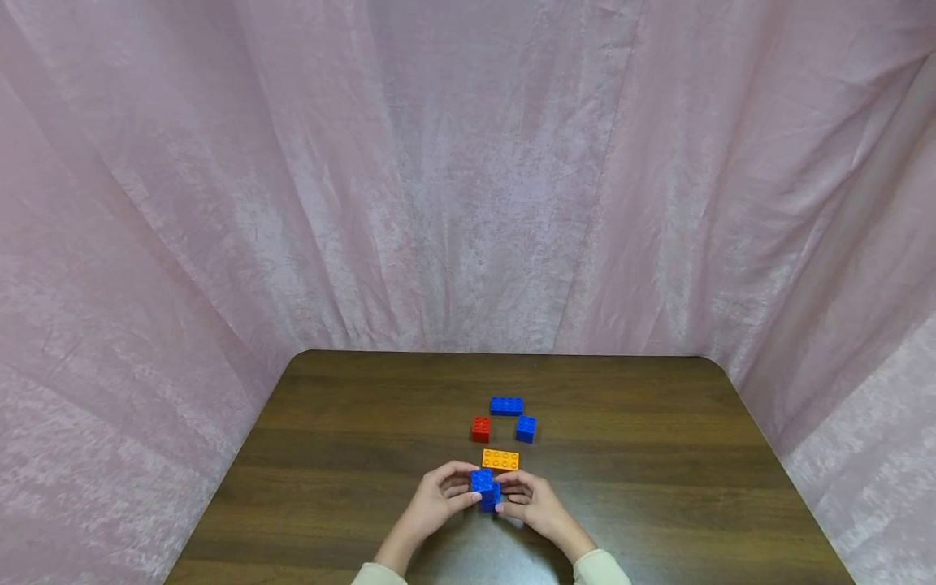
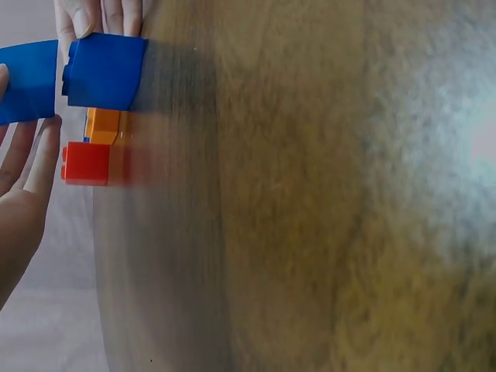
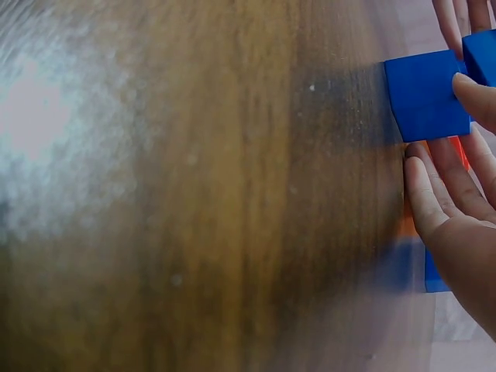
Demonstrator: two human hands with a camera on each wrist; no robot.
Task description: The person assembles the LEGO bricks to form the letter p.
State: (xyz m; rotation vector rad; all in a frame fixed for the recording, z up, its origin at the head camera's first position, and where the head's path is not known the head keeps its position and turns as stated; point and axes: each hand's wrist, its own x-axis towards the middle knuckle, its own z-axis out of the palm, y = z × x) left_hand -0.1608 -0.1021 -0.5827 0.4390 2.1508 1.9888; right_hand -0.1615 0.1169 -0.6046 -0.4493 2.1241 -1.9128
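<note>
My left hand (image 1: 431,502) grips a blue brick (image 1: 482,481) between thumb and fingers. That brick is held just above a second blue brick (image 1: 488,504), overlapping it in the head view; the left wrist view shows a narrow gap between the held brick (image 2: 29,84) and the studs of the lower brick (image 2: 107,71). From the right side, my right hand (image 1: 537,510) pinches the lower brick, its thumb on the near face in the right wrist view, where the lower brick (image 3: 428,97) is close to the table. Right behind both hands lies an orange brick (image 1: 500,460) with two rows of studs.
Farther back on the wooden table (image 1: 351,422) stand a small red brick (image 1: 480,429), a small blue brick (image 1: 526,429) and a longer blue brick (image 1: 506,405). Pink curtains (image 1: 497,203) hang behind the table and along its sides.
</note>
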